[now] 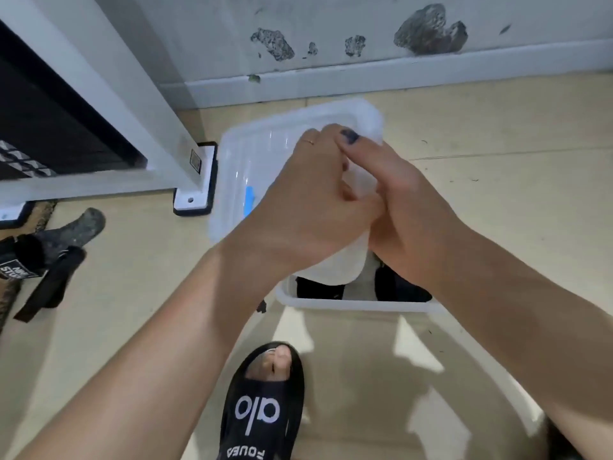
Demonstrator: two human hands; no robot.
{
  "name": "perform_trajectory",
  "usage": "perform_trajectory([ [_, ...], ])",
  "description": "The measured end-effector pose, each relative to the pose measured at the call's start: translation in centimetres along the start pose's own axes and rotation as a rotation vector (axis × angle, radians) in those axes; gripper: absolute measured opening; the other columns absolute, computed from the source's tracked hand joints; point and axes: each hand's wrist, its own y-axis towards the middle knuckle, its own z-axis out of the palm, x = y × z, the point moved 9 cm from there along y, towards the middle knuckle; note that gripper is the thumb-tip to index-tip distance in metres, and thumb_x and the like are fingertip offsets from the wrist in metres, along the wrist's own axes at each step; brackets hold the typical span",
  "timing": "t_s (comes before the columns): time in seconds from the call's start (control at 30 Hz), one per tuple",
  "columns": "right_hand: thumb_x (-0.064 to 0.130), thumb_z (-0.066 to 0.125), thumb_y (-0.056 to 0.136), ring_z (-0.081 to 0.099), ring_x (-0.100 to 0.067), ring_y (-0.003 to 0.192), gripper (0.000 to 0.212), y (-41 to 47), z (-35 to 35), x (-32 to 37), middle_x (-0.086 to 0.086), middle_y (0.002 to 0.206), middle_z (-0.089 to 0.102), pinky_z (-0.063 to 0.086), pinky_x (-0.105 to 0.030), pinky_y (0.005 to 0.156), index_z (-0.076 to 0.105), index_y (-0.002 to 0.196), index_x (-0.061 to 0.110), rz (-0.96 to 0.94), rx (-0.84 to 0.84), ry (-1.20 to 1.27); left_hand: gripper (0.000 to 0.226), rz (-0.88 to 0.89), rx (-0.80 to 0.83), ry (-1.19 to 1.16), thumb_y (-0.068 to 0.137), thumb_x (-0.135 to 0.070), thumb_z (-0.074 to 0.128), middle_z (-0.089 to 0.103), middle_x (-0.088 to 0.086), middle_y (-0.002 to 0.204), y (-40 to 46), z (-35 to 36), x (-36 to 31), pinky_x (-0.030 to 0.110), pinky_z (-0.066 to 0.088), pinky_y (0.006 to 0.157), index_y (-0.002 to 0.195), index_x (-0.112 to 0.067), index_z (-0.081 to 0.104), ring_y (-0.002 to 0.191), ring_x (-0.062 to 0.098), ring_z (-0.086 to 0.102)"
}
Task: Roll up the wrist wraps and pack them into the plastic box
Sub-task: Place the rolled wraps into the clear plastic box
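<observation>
Wrist wraps lay in more than one place: a dark, unrolled pair (49,257) sprawled on the floor well to the left of the fingers, near the white frame (139,104), and one pale piece of fabric (338,263) was caught between the two hands. Just beyond the knuckles sat the box's translucent lid (242,161), flat on the tiles. The left hand (308,207) had its fingers curled over the top of the pale fabric, and the right hand (408,207) was folded against it, thumb laid over the left fingers, so both were holding the cloth tight with no gap between them. Motion blur made it hard to say whether the fabric was already a finished roll or partly wound; it looked like a loose roll, with its lower edge bulging out beneath the left palm. Directly below the fingers stood the plastic box (351,305), with dark rolled shapes (401,287) inside, probably wraps already packed. The main risk was the roll springing open: if either hand eased off before the cloth was wedged among the dark rolls, the bulging end could unwind and need rolling again. A second risk was a drop onto the box rim or onto the floor by the black slide sandal (265,406) nearer the person, since the hands hid the box opening. Pushing down hard could also disturb the rolls already inside.
</observation>
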Motion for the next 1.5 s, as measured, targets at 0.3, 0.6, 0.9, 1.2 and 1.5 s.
perform_trajectory([
  [0.3, 0.033, 0.054, 0.105, 0.077, -0.024, 0.099, 0.025, -3.8, -14.1, -1.6, -0.003, 0.108, 0.079, 0.059, -0.048, 0.094, 0.073, 0.113, 0.019, 0.064, -0.497, -0.192, 0.048, -0.232, -0.290, 0.244, 0.091, -0.024, 0.068, 0.052, 0.001, 0.130, 0.0, -0.4, 8.0, 0.037, 0.049, 0.099, 0.137, -0.023, 0.053, 0.105, 0.011, 0.057],
  [0.6, 0.039, 0.062, 0.097, 0.060, -0.020, 0.086, 0.024, -5.8, -21.3, -3.2, 0.005, 0.095, 0.062, 0.046, -0.031, 0.070, 0.059, 0.108, 0.018, 0.092, -0.765, -0.661, 0.067, -0.578, -0.110, 0.094, 0.091, -0.044, 0.071, 0.059, 0.000, 0.123, -3.7, 2.7, 16.5, 0.044, 0.052, 0.097, 0.148, -0.024, 0.042, 0.113, 0.026, 0.061],
  [0.9, 0.048, 0.047, 0.102, 0.056, -0.034, 0.101, 0.042, -4.9, -20.8, -4.1, -0.008, 0.112, 0.044, 0.049, -0.045, 0.094, 0.059, 0.125, 0.016, 0.187, -0.777, -1.123, 0.045, -0.640, -0.065, 0.158, 0.088, -0.036, 0.073, 0.060, -0.002, 0.111, -4.4, 2.1, 17.1, 0.036, 0.048, 0.073, 0.119, -0.014, 0.049, 0.102, 0.024, 0.060],
  [1.2, 0.041, 0.033, 0.108, 0.057, -0.034, 0.092, 0.037, -4.6, -20.6, -4.7, -0.010, 0.103, 0.062, 0.044, -0.040, 0.076, 0.054, 0.113, 0.010, 0.119, -0.759, -1.212, 0.041, -0.646, -0.024, 0.153, 0.085, -0.039, 0.079, 0.047, 0.003, 0.117, -4.7, 1.9, 18.5, 0.035, 0.043, 0.078, 0.108, -0.021, 0.051, 0.111, 0.022, 0.049],
  [1.5, 0.044, 0.042, 0.106, 0.059, -0.030, 0.084, 0.031, -5.1, -22.1, -4.9, 0.001, 0.087, 0.061, 0.041, -0.036, 0.068, 0.056, 0.115, 0.018, 0.090, -0.853, -1.077, 0.024, -0.680, -0.035, 0.007, 0.099, -0.036, 0.061, 0.058, 0.004, 0.116, -5.3, 2.3, 19.5, 0.031, 0.042, 0.068, 0.116, -0.022, 0.051, 0.089, 0.011, 0.058],
])
